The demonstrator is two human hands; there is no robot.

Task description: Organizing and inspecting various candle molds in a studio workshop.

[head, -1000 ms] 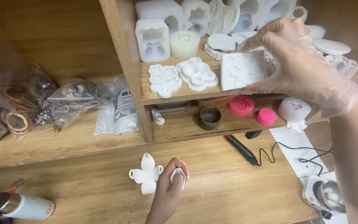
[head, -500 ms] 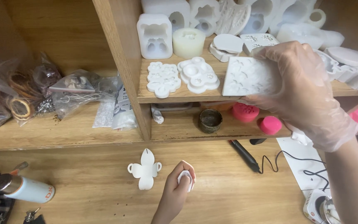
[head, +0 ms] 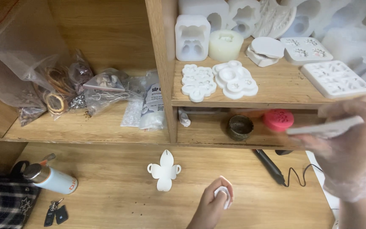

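Note:
My right hand (head: 349, 157), in a thin clear glove, holds a flat white silicone mould (head: 325, 127) edge-on in front of the lower shelf at the right. My left hand (head: 210, 208), bare, rests low over the wooden desk with its fingers closed around a small white round piece (head: 223, 194). A white flower-shaped cutout (head: 164, 171) lies on the desk just left of that hand, apart from it.
The upper shelf (head: 217, 98) carries several white moulds, among them a flat tray mould (head: 334, 79). Below stand a dark tin (head: 239, 127) and a pink mould (head: 278, 119). A black corded tool (head: 270, 167), a white bottle (head: 51, 179), keys (head: 55, 213) and plastic bags (head: 102, 90) lie around.
My right hand has come down from the upper shelf with the flat mould, now tilted edge-on at the lower shelf's height. My left hand has stayed on the small white piece.

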